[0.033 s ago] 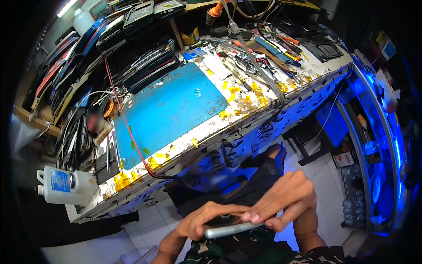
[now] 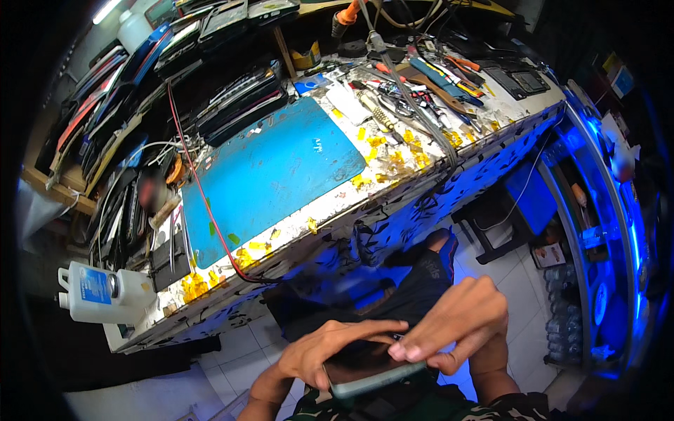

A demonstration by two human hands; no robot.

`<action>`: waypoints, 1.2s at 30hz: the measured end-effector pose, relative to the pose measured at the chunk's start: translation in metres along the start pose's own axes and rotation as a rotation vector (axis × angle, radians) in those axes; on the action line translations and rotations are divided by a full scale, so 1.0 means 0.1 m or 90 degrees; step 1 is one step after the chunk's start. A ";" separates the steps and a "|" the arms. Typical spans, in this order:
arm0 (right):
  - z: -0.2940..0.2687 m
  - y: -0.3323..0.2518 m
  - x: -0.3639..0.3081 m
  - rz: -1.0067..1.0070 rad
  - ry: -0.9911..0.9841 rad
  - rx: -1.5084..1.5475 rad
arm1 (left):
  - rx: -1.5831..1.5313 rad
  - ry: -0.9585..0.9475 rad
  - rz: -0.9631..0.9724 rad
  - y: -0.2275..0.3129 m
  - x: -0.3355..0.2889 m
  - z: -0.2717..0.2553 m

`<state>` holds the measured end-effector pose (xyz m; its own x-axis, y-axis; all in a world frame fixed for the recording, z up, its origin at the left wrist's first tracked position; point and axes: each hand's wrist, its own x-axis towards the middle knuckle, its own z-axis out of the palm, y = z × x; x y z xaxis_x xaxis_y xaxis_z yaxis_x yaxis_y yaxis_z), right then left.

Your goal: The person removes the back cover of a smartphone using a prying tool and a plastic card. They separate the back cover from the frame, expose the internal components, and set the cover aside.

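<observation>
Low in the picture, in front of my body, I hold a smartphone [image 2: 361, 370] with a dark glossy face and a pale rounded edge. My left hand [image 2: 326, 351] grips its left end, thumb at the near side and a finger stretched along the far side. At the right end my right hand [image 2: 453, 324] is bent over the phone, its fingertips and thumb pressed on the corner. Part of the far edge is hidden behind my fingers. Beyond both hands stands a cluttered workbench, with a blue work mat [image 2: 277, 179] on it.
Several hand tools [image 2: 421, 91] lie along the bench's far right. A white plastic jug [image 2: 105, 293] stands at its left corner. A red cable [image 2: 203, 196] crosses the mat. Stacked phone or tablet parts [image 2: 112, 105] fill the left. A blue-lit display case [image 2: 604, 231] curves along the right.
The phone has tilted, so more of its dark face shows and its near edge sits slightly lower. My right hand has shifted a little along with it.
</observation>
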<state>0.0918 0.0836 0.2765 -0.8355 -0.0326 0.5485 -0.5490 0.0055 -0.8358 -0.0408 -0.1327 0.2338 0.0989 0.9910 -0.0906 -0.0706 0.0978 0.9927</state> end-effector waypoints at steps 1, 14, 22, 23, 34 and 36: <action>0.04 -0.04 -0.01 -0.034 0.010 -0.006 | 0.047 -0.025 0.040 0.04 0.01 -0.07; 0.03 -0.20 -0.10 -0.067 -0.026 -0.048 | 0.197 0.023 0.193 0.13 0.05 -0.18; 0.21 0.35 -0.07 0.085 0.199 0.076 | -0.335 0.160 0.003 -0.15 0.07 0.06; 0.24 0.36 -0.07 0.130 0.209 0.090 | -0.347 0.169 0.001 -0.18 0.07 0.08; 0.23 0.40 0.17 0.282 0.393 -0.077 | -0.124 0.380 0.002 0.03 0.15 0.01; 0.27 0.45 0.23 0.233 0.485 -0.037 | 0.404 0.505 0.094 0.16 0.16 0.00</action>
<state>0.0486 0.0565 0.2509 -0.7373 0.6638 0.1259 -0.2236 -0.0638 -0.9726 -0.0408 -0.1150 0.2485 -0.5689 0.7872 0.2379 0.5316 0.1313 0.8367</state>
